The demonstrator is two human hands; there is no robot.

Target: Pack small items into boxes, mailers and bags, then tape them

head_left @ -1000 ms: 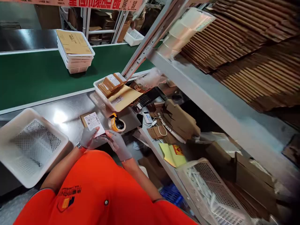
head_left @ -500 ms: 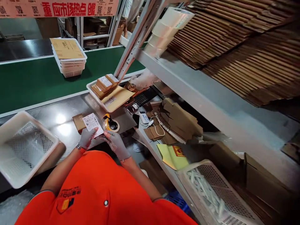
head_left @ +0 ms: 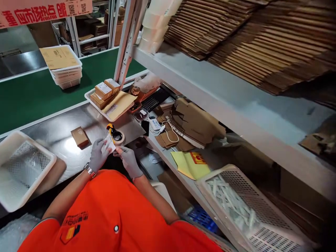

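Both hands wear thin grey gloves and meet in front of my chest at the bench edge. My left hand (head_left: 99, 154) is closed on a white printed label (head_left: 109, 142), which is tilted and partly bent. At the label's lower right corner, my right hand (head_left: 128, 159) pinches it between thumb and fingers. Just beyond the label lies a yellow and black tape dispenser (head_left: 115, 134) with a roll of tape. A small brown cardboard box (head_left: 79, 137) rests on the metal bench, left of the hands and apart from them.
To the left stands a white plastic basket (head_left: 26, 168). Another white basket (head_left: 90, 101) holds boxes and a padded envelope. Behind the bench runs a green conveyor (head_left: 99, 66) with stacked baskets (head_left: 67, 75). A grey shelf (head_left: 210, 91) overhangs on the right.
The label has been drawn back toward me and tilted, away from the small box, which now shows whole. My left hand has turned around the label. The camera view has shifted right.
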